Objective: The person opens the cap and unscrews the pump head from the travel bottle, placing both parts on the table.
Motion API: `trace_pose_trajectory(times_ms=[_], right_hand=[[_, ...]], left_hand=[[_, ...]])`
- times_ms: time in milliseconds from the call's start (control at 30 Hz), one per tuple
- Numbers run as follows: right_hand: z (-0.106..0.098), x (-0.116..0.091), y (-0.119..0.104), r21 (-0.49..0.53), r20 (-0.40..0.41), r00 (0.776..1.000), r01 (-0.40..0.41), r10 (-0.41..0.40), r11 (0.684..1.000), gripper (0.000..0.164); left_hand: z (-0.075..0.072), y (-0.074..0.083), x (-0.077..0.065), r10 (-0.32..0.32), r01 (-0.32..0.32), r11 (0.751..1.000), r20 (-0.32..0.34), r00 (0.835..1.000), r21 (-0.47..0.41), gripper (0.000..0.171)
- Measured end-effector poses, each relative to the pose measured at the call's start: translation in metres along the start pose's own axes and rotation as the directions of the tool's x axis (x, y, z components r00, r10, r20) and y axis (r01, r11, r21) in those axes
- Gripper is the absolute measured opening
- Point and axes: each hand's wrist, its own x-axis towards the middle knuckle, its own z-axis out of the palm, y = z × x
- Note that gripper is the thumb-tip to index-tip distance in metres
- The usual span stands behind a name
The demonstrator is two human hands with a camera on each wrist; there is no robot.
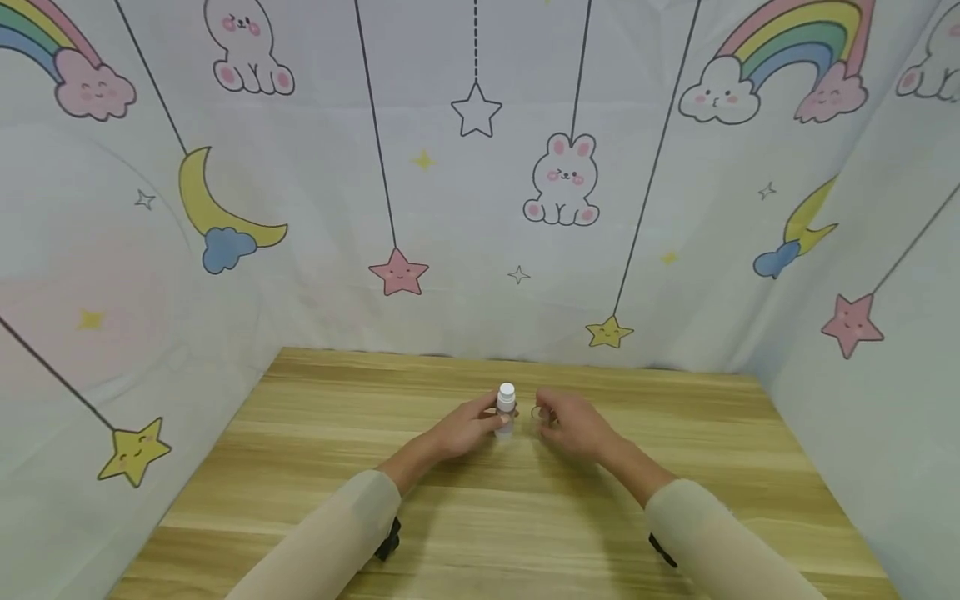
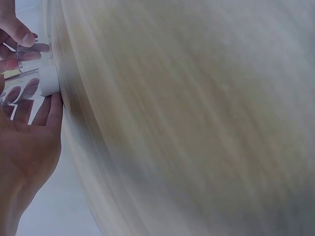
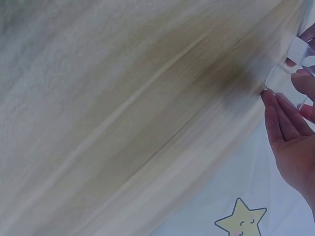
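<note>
In the head view, my left hand [image 1: 463, 430] grips a small bottle [image 1: 506, 402] with a white cap, held upright over the table. Its middle looks see-through in the left wrist view, where a white end of the bottle [image 2: 49, 81] comes right down to the tabletop. Just to the right, my right hand [image 1: 576, 423] holds a small clear cup [image 3: 285, 84] between thumb and fingers. A thin round rim shows on this cup, and my curled fingers hide part of it. Bottle and cup stand side by side, a narrow gap between them in the head view.
Both hands work near the far side of a wood-grain table [image 1: 525, 517]. Behind it hangs a pale cloth [image 1: 465, 192] printed with stars, moons and rabbits, which also runs along the left and right sides. Black straps [image 1: 387, 540] show beneath the sleeves.
</note>
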Motion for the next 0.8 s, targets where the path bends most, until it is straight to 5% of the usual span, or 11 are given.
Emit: trace_pose_trajectory(times_ms=[800], right_hand=[[0.0021,0.0016,0.0020,-0.007,-0.004,1.000,-0.013,0.013,1.000,0.025]], left_hand=[[-0.0014,-0.0008,0.0014,-0.009,0.009,1.000,0.011,1.000,0.001,0.053]])
